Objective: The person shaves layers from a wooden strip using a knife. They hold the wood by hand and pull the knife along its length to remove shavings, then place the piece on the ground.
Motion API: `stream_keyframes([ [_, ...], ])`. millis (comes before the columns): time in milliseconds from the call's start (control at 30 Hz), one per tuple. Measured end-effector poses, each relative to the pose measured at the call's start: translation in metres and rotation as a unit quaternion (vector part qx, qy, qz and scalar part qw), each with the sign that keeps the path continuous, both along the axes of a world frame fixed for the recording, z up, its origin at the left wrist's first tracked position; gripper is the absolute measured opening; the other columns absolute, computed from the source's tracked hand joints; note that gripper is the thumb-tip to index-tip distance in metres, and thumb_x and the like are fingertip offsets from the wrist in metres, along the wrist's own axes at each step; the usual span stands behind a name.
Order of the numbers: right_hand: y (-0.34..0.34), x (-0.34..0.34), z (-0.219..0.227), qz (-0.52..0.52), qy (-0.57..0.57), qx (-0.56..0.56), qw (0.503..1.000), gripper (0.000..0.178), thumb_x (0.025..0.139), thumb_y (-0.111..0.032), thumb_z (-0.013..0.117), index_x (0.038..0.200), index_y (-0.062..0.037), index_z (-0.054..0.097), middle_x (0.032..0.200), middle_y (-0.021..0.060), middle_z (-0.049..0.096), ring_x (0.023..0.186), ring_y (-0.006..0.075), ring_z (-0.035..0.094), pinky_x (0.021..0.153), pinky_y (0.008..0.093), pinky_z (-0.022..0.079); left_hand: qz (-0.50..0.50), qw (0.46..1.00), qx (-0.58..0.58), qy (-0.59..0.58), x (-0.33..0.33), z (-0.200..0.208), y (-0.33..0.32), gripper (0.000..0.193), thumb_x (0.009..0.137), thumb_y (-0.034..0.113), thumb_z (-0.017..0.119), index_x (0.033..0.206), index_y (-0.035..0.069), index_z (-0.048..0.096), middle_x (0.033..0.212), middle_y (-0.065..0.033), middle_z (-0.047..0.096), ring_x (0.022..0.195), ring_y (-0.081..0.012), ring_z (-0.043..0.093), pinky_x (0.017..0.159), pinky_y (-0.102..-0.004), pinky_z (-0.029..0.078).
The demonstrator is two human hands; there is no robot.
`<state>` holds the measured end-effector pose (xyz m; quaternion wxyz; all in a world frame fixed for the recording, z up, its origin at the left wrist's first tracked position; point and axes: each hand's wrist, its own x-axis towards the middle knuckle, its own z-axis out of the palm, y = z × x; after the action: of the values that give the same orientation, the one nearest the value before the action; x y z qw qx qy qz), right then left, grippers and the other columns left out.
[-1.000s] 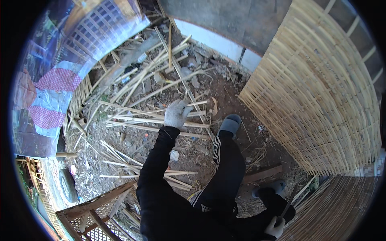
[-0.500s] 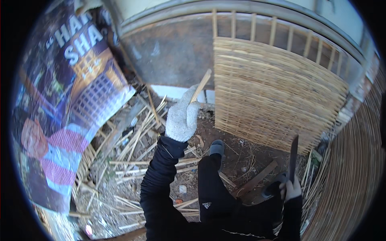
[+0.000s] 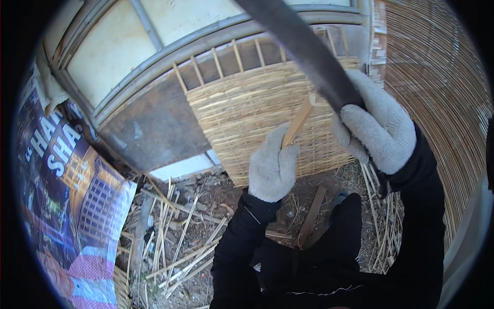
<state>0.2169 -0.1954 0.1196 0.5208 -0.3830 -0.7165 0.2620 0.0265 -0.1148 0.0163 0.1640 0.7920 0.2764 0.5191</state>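
Strip [image 3: 298, 122] first: it's up off the ground in the person's left hand [image 3: 272, 170], sticking out past the glove at a slant, in front of the woven panel [image 3: 267, 116]. Thumb and fingers are clamped on it, and its lower end is hidden in the grip.

Surface-wise it's just a dirt floor [image 3: 303, 189], pretty littered, with a wall behind. Up top there's a frame [image 3: 180, 41] of greyish poles with pale sheeting, and below that a dark, stained board [image 3: 149, 123] with a white band [image 3: 180, 168] along its foot. The woven panel leans there, bare slats [image 3: 237, 55] poking out of its top edge. Right side is a big reed screen [image 3: 442, 92], left side a printed banner [image 3: 77, 170].

Around the floor: loose sticks [image 3: 161, 226] lying criss-cross at lower left, more slivers [image 3: 374, 198] piled at lower right, and a brown plank [image 3: 312, 216] near the person's dark-trousered leg [image 3: 345, 226].

Main thing in the way is the big dark blade [image 3: 303, 49]. It cuts across the top of the view, hides part of the panel and frame, and its tip runs out of shot. The right hand [image 3: 378, 126] has it, fingers wrapped tight round the handle end. Blade's close to the strip; can't tell if they touch.
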Motion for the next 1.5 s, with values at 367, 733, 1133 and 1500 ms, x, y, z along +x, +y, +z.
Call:
stream_keyframes([
  [367,-0.001,0.010,0.027,-0.011,-0.164,0.060,0.985,0.030,0.095,-0.015,0.043,0.119,0.0024,0.049,0.063,-0.0013,0.054,0.049,0.0070,0.050,0.046,0.0233,0.043,-0.084,0.982,-0.123,-0.119,0.033,-0.025,-0.006,0.023,0.100,0.020,0.047,0.112,0.003,0.057,0.087,-0.0124,0.062,0.071,-0.0208,0.061,0.067,-0.0322,0.048],
  [733,0.003,-0.016,0.008,0.015,-0.287,-0.003,0.958,0.028,0.091,-0.007,0.051,0.118,0.0023,0.048,0.063,0.0150,0.061,0.054,0.0299,0.065,0.050,0.0368,0.052,-0.086,0.968,-0.158,-0.176,0.016,-0.077,-0.022,0.030,0.098,0.023,0.045,0.112,-0.001,0.057,0.084,-0.0098,0.062,0.073,-0.0188,0.060,0.069,-0.0312,0.048],
  [1133,-0.006,-0.030,0.024,0.031,-0.290,-0.019,0.956,0.030,0.091,-0.007,0.052,0.118,0.0066,0.049,0.059,0.0075,0.059,0.048,0.0231,0.063,0.046,0.0325,0.050,-0.074,0.972,-0.133,-0.178,0.004,-0.080,-0.027,0.032,0.097,0.028,0.047,0.111,0.000,0.058,0.082,-0.0120,0.062,0.070,-0.0228,0.062,0.065,-0.0329,0.049],
  [1500,-0.008,-0.029,0.027,0.059,-0.297,-0.032,0.953,0.023,0.094,-0.014,0.055,0.109,0.0023,0.049,0.063,0.0130,0.060,0.054,0.0269,0.065,0.049,0.0330,0.051,-0.100,0.964,-0.142,-0.199,0.001,-0.079,-0.033,0.039,0.098,0.035,0.044,0.109,0.000,0.057,0.075,-0.0069,0.058,0.062,-0.0147,0.053,0.058,-0.0299,0.044],
])
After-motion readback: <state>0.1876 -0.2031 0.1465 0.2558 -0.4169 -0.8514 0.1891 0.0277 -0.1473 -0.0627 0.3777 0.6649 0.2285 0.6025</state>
